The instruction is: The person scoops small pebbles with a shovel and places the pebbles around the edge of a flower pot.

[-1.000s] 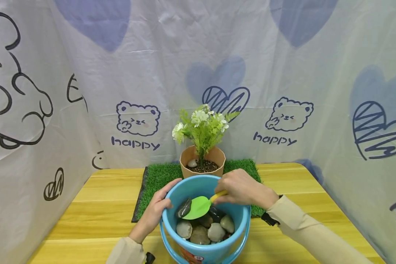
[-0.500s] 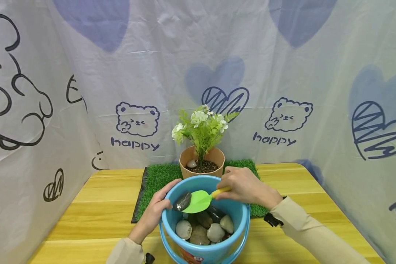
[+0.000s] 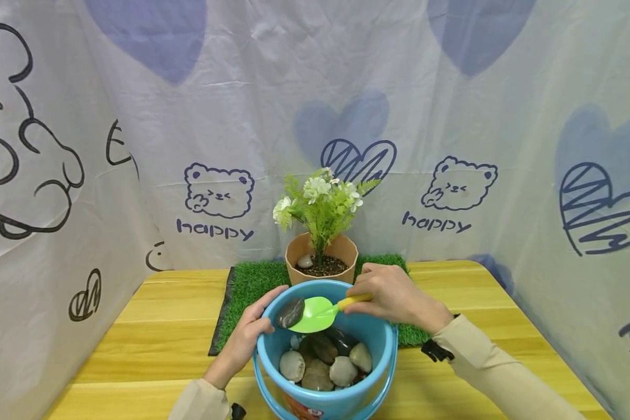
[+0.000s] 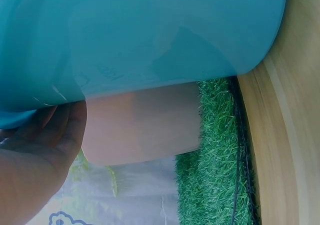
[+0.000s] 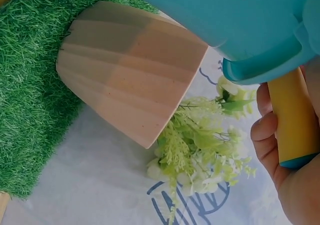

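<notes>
A blue bucket (image 3: pixel 325 393) stands at the table's near side with several stones (image 3: pixel 317 373) in its bottom. My left hand (image 3: pixel 250 329) grips its left rim, thumb over the edge and fingers along the outside, as the left wrist view (image 4: pixel 55 140) also shows. By its yellow handle (image 5: pixel 295 117), my right hand (image 3: pixel 388 294) holds a small toy shovel with a green blade (image 3: pixel 317 314) above those stones. A dark, shiny stone (image 3: pixel 291 313) lies at the blade's tip, close to the bucket's left inner wall.
Right behind the bucket, a tan flowerpot (image 3: pixel 321 279) with a white-flowered plant (image 3: pixel 320 198) stands on a green turf mat (image 3: pixel 254 291). One pale stone (image 3: pixel 305 261) lies in its soil. The wooden table (image 3: pixel 152 326) backs onto a printed curtain (image 3: pixel 241 116).
My right hand has drawn slightly right, and the shovel blade has risen and levelled out, lifting the dark stone higher inside the bucket. My left hand stays on the rim.
</notes>
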`<control>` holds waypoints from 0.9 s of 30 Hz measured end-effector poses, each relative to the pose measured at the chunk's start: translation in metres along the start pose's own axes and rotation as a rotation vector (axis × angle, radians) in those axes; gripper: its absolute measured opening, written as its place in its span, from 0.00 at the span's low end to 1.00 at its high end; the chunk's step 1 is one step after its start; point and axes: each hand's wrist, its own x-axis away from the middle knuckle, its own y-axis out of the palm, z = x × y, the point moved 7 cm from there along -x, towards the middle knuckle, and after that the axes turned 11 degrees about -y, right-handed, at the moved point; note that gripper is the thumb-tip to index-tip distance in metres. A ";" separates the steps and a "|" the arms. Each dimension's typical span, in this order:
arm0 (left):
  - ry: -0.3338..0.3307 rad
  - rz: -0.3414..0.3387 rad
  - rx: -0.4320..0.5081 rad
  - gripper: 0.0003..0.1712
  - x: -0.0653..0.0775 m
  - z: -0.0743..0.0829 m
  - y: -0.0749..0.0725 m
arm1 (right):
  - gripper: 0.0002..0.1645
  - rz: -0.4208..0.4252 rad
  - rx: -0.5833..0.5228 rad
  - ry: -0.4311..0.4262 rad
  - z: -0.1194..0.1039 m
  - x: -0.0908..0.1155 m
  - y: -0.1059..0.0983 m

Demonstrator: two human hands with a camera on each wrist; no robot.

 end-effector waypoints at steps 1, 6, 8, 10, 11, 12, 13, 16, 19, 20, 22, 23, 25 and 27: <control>-0.003 -0.002 0.006 0.44 0.000 0.000 0.000 | 0.10 0.004 -0.001 0.000 0.000 0.000 -0.001; -0.005 -0.006 0.020 0.44 0.000 0.001 0.001 | 0.11 0.019 -0.002 0.006 0.001 0.001 -0.004; -0.005 -0.002 0.021 0.44 0.000 0.001 0.001 | 0.13 0.022 -0.001 0.009 0.002 0.001 -0.004; -0.009 0.002 0.019 0.44 0.000 0.001 0.001 | 0.14 0.024 -0.006 0.010 0.002 0.002 -0.004; -0.013 0.003 0.022 0.44 0.000 0.001 0.001 | 0.13 0.027 -0.009 0.010 0.002 0.003 -0.004; -0.017 0.004 0.023 0.44 0.000 0.001 0.001 | 0.13 0.029 -0.014 0.010 0.001 0.003 -0.004; -0.021 0.003 0.027 0.44 0.000 0.000 0.001 | 0.13 0.033 -0.019 0.010 0.001 0.004 -0.004; -0.027 0.000 0.028 0.44 0.000 0.000 0.001 | 0.12 0.044 -0.033 0.011 0.001 0.007 -0.005; -0.023 0.000 0.024 0.45 -0.001 0.000 0.001 | 0.12 0.057 -0.040 0.009 0.002 0.008 -0.006; -0.021 0.003 0.022 0.45 0.000 0.000 0.001 | 0.12 0.061 -0.045 0.009 0.003 0.009 -0.007; -0.017 0.007 0.019 0.45 0.000 0.000 0.001 | 0.12 0.064 -0.050 0.010 0.004 0.009 -0.009; -0.015 0.007 0.017 0.45 0.000 0.000 0.001 | 0.12 0.064 -0.055 0.011 0.005 0.009 -0.010; -0.014 0.007 0.018 0.44 0.000 0.000 0.000 | 0.12 0.061 -0.061 0.015 0.006 0.009 -0.012; -0.013 0.002 0.016 0.44 0.000 0.000 0.000 | 0.12 0.058 -0.063 0.024 0.008 0.010 -0.014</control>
